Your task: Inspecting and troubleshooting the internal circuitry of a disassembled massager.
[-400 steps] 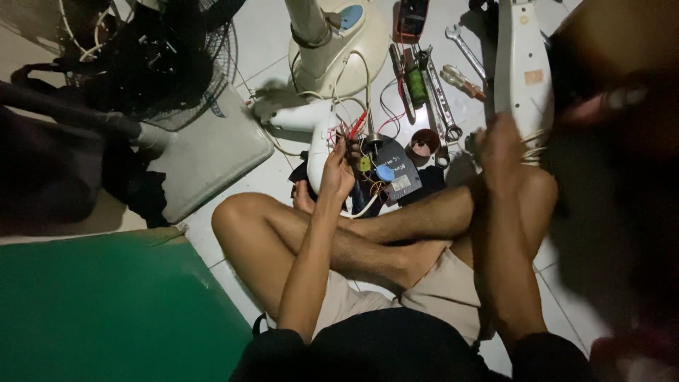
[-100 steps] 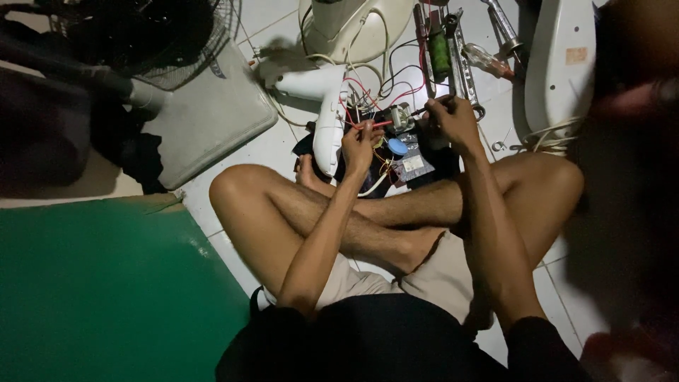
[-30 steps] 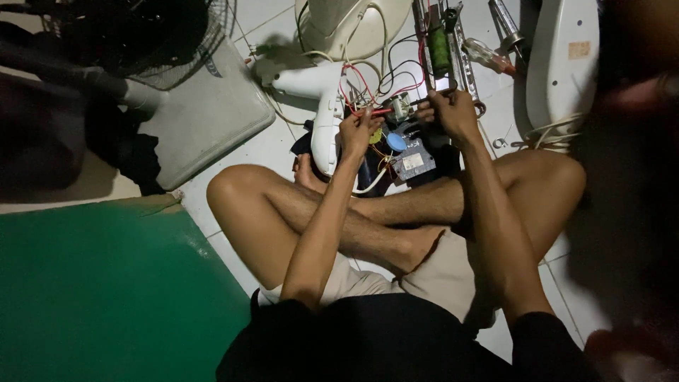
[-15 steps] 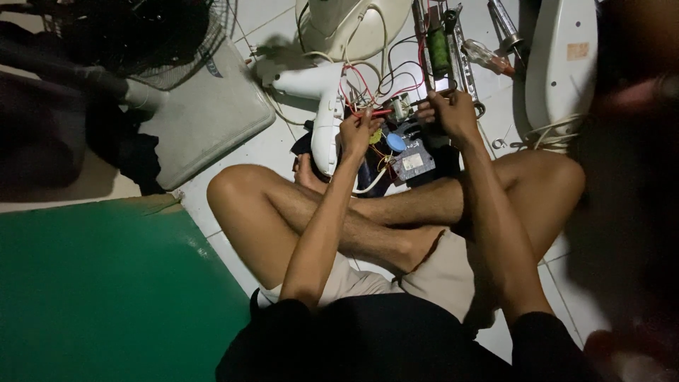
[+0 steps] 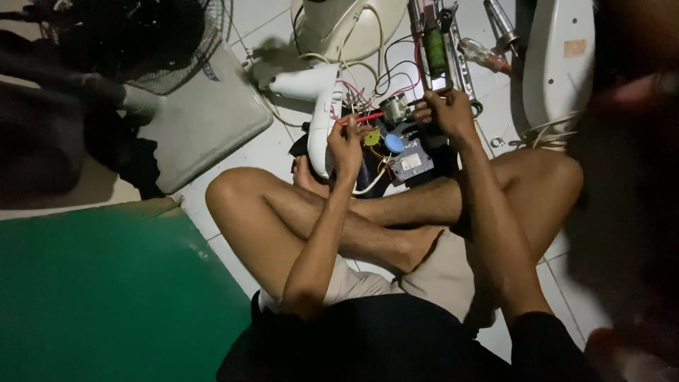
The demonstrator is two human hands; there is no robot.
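Holding as before: left hand (image 5: 348,141) fingers grip a red probe (image 5: 359,119); right hand (image 5: 445,113) pinches a black one.

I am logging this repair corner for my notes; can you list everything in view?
Red-handled probe: one, red, in left hand.
Small metal part: one, silvery, between the hands.
Loose wires: several, red, black, white, above the hands.
Grey label block: one, on dark cloth by the shins.
White fan housing: one, left of the wires.
Green-handled tool: one, top centre.
Green mat: one, lower left.
Left hand: gripping the probe.
Right hand: pinching a thin dark tool.
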